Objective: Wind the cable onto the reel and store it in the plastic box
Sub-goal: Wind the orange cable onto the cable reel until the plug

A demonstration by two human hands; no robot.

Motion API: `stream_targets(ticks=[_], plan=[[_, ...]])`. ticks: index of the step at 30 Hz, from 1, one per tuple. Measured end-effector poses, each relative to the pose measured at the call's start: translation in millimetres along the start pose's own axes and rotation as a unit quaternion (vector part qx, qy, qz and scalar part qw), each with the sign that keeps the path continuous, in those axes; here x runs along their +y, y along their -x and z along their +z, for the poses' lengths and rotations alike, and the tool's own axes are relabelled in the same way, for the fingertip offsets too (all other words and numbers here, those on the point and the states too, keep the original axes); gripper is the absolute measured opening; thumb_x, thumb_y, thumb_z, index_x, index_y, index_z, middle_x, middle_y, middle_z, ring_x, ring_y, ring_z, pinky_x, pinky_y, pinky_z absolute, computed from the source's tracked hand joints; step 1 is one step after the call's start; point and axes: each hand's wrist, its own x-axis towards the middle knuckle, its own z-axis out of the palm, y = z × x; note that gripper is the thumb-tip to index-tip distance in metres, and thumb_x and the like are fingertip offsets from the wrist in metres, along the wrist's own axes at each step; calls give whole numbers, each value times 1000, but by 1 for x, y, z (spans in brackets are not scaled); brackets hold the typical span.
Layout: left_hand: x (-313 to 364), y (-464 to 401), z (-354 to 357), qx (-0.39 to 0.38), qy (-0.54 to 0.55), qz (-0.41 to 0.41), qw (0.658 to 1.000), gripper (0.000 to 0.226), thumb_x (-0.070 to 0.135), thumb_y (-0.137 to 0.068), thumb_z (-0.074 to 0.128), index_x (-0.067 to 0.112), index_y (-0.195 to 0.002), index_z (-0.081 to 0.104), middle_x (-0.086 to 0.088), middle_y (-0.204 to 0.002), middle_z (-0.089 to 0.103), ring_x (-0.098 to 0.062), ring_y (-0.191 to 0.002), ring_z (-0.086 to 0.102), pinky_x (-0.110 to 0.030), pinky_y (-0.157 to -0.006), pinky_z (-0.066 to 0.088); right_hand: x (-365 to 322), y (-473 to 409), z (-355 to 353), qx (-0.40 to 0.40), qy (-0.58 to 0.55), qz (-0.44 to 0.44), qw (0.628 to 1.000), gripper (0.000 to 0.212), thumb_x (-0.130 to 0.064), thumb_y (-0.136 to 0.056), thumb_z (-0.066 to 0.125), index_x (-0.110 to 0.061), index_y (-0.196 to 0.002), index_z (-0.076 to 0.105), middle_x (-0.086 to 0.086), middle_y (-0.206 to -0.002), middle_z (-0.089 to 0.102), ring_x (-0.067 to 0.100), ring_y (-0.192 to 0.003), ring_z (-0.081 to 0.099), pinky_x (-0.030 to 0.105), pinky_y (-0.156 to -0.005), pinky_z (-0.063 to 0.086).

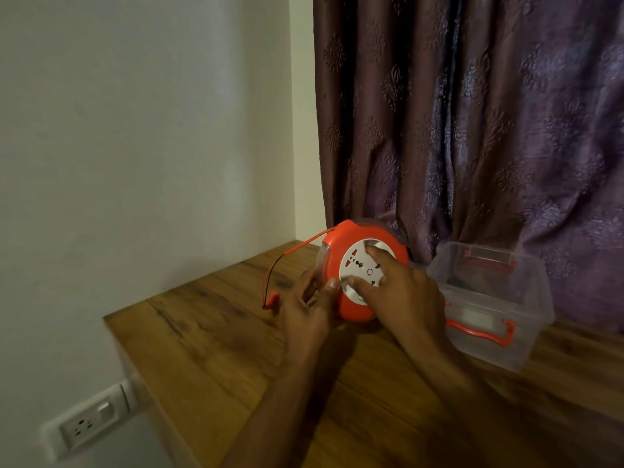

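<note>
An orange cable reel with a white socket face stands on edge above the wooden table. My left hand grips its left rim from below. Fingers of my right hand press on the white socket disc. A short length of red and black cable arcs out from the reel's top to the left and ends in an orange plug hanging just above the table. The clear plastic box with orange handles sits open on the table, right of the reel.
A purple patterned curtain hangs behind the reel and box. A pale wall borders the table's left edge, with a white wall socket low on it, below table height.
</note>
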Motion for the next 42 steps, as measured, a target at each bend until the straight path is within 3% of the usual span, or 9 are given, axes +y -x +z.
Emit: stream_targets(ticks=[11,14,16,19,23,26,30,34,42], plan=[[0,-2,-1,-15,-5,7,1000,57,48,-72,73,29,-126,66,6,-115,73,-10,-94,74,-43,-70,64,-3,-1,-2,20,-149,80,985,61,-64,-75,62,-35,-128,55,1,-126,63,26,-111,59,29,-77,40],[0,-2,-2,-11,-11,10,1000,50,42,-79,73,28,-127,65,4,-118,72,-18,-100,73,-47,-74,63,-2,-1,0,-1,-221,103,970,56,-57,-77,64,-33,-128,55,3,-119,67,25,-100,65,36,-80,53],[0,-2,-2,-10,-14,9,1000,44,36,-85,71,27,-128,64,3,-120,71,-21,-105,71,-50,-76,63,-4,-1,0,-9,-268,119,956,55,-52,-79,66,-32,-129,55,4,-112,69,22,-89,68,41,-64,58],[2,-2,-1,-11,-9,10,1000,45,36,-87,70,27,-130,63,2,-123,70,-23,-108,69,-51,-78,62,-7,0,0,-21,-347,155,925,53,-44,-81,68,-30,-130,54,3,-101,71,18,-74,70,28,-43,50],[4,2,0,-13,18,13,1000,40,33,-88,69,27,-127,64,5,-117,72,-17,-101,72,-42,-73,64,-12,2,0,-57,-481,243,840,57,-33,-83,69,-20,-135,49,8,-93,73,19,-72,71,23,-41,46],[5,4,1,-12,38,15,999,29,26,-91,67,33,-119,65,11,-109,75,-9,-95,73,-29,-64,62,-17,5,-4,-91,-528,282,796,57,-30,-84,68,-17,-135,45,7,-82,75,15,-47,61,20,-38,43],[7,4,0,7,53,3,999,30,26,-91,68,31,-121,65,7,-113,73,-13,-95,74,-29,-64,62,-22,3,-8,-107,-461,239,848,51,-32,-85,66,-20,-130,44,5,-94,73,14,-44,56,18,-41,40],[7,2,0,25,41,9,999,29,31,-90,68,36,-119,63,6,-116,72,-19,-101,72,-33,-69,63,-20,4,-10,-5,-137,65,988,58,-33,-88,61,-24,-138,32,5,-126,59,27,-105,59,32,-78,49],[10,6,2,28,75,-26,996,35,32,-89,70,30,-123,64,6,-113,74,-14,-92,75,-32,-64,62,-16,7,-5,-74,56,-81,992,61,-31,-96,47,-42,-146,14,8,-149,28,30,-122,49,37,-92,46]])
